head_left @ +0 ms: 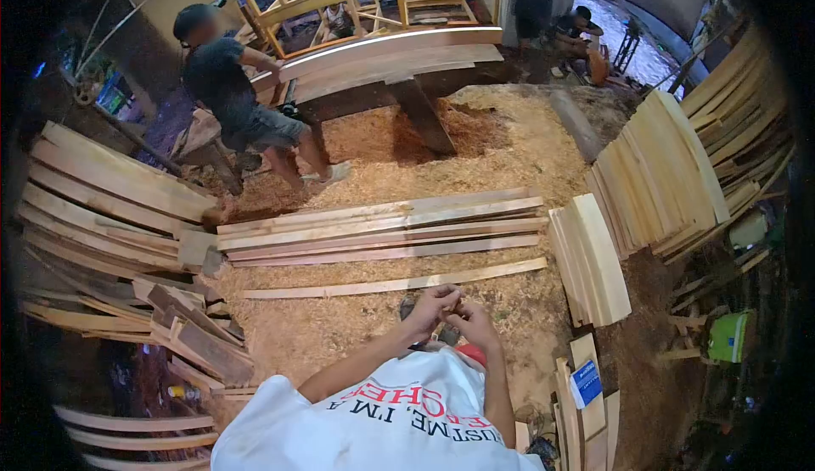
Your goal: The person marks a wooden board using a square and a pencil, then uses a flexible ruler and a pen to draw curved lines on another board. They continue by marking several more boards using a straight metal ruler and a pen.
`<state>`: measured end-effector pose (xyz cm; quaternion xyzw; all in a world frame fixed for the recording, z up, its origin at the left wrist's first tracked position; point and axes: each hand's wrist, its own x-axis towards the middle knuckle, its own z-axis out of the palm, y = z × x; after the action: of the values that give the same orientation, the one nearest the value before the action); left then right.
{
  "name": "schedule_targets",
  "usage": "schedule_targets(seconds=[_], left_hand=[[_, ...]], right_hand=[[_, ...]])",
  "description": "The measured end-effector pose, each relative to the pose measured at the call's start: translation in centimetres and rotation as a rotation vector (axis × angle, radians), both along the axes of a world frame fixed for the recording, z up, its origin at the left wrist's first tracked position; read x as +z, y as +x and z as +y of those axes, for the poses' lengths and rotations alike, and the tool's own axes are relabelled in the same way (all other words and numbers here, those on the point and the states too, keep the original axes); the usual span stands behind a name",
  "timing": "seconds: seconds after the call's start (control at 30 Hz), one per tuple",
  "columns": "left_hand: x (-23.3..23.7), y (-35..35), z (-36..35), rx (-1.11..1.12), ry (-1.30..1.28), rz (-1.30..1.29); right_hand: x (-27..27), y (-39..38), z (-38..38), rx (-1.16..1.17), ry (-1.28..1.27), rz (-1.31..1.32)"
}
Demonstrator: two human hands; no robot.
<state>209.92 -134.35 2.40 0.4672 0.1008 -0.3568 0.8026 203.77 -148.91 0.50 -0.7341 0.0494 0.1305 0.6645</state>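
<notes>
My left hand [430,305] and my right hand [472,322] meet in front of my chest, fingers touching and curled together. Whether something small sits between the fingers I cannot tell. Both hands hover above the sawdust-covered floor [340,327]. Just beyond them lies a single long thin wooden strip [395,283], and further out a flat row of long planks [382,229]. My white shirt with red and black lettering [382,420] fills the bottom of the view.
A person in a dark shirt [229,89] bends over a long workbench [390,55] at the back. Plank stacks lie at left [110,199] and right [662,165]; short boards [590,259] lean nearby. Other people [577,25] sit far back.
</notes>
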Motion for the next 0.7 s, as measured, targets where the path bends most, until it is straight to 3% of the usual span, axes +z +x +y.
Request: schedule_targets(seconds=[0.07,0.1,0.2,0.23,0.3,0.33,0.4,0.47,0.53,0.67,0.7], left_hand=[[-1.3,0.1,0.6,-0.107,0.163,-0.160],[-2.7,0.3,0.8,-0.101,0.164,-0.169],[-3.0,0.7,0.4,-0.084,0.302,-0.567],[-3.2,0.3,0.6,-0.076,0.302,-0.568],[-3.1,-0.2,0.9,-0.135,0.627,-0.711],[-4.0,-0.3,0.9,-0.082,0.639,-0.819],[-5.8,-0.7,1.1,-0.053,0.585,-0.753],[-5.0,-0.5,1.6,-0.083,0.511,-0.697],[-4.2,-0.9,2.0,-0.079,0.444,-0.400],[-4.7,-1.0,3.4,-0.084,0.541,-0.479],[-4.7,-0.7,3.9,-0.200,0.620,-0.495]], right_hand=[[-0.6,-0.2,0.0,0.026,0.000,0.055],[-0.8,-0.1,-0.2,0.046,-0.010,0.110],[-0.2,0.0,-0.5,0.095,-0.030,0.128],[-0.1,-0.2,-0.6,0.125,-0.024,0.122],[1.0,-0.2,-0.5,0.140,0.014,0.150],[1.7,-0.1,-0.4,0.154,-0.007,0.134],[-0.3,-0.1,-0.6,0.205,-0.122,0.064],[-0.1,-0.1,0.1,0.131,-0.051,0.062],[-0.7,-0.6,0.6,0.061,0.016,0.073],[-2.4,-0.4,0.2,-0.082,0.114,0.093],[-2.3,-0.3,-0.1,-0.106,0.093,0.069]])
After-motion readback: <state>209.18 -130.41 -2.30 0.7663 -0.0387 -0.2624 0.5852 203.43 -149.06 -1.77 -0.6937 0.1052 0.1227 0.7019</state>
